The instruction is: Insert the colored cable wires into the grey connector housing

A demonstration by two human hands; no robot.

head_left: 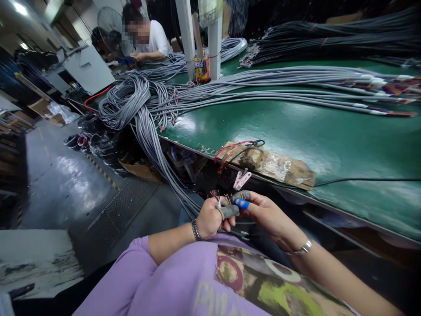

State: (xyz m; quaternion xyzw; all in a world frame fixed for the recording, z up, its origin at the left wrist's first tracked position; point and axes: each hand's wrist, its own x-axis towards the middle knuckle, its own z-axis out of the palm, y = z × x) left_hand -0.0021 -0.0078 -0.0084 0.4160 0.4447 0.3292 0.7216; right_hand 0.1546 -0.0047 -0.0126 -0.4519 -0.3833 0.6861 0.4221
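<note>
My left hand [212, 216] is closed around the stripped end of a grey cable, with thin coloured wires [215, 193] fanning up out of the grip. Close against it, my right hand [259, 210] pinches with thumb and forefinger; what lies between those fingertips is too small to make out. Grey finger covers and a blue thumb wrap are on the fingers. More fine orange wires [226, 198] stick up between the two hands. A long bundle of grey cables [154, 153] hangs off the table and runs down toward my left hand.
On the green table [329, 140] lie grey cables [263, 83] and black cables [329, 41]. A taped wooden board [279, 166] with a pink clip [242, 179] sits at the near edge. A co-worker [151, 39] sits at the far end, beside a fan [110, 28].
</note>
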